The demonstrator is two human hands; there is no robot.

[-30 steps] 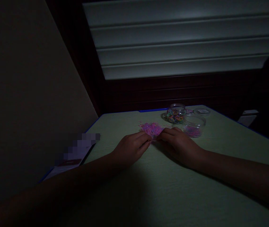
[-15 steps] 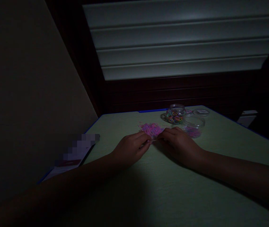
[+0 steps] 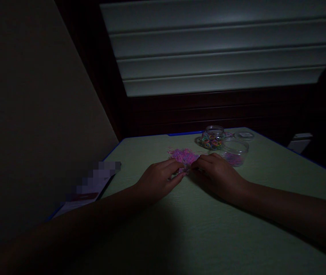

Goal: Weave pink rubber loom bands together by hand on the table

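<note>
A loose pile of thin pink and purple rubber bands lies on the pale green table, just beyond my fingertips. My left hand is at the pile's near edge, its thumb and fingers closing around a tiny rubber band that shows as a small pale loop at the thumb tip. Close by on the right, my right hand has its fingers pinched together; dim light hides what is between them. The two hands' fingertips are a small gap apart.
Behind my right hand stands an open clear tub with pink bands at its bottom. A clear jar of colourful hair ties is beyond it, beside a clear lid. Printed paper lies at the left edge, near the wall.
A thin strand stretched between both hands' fingertips has gone slack and now appears as a small loop by my left thumb. The hands have barely moved.
</note>
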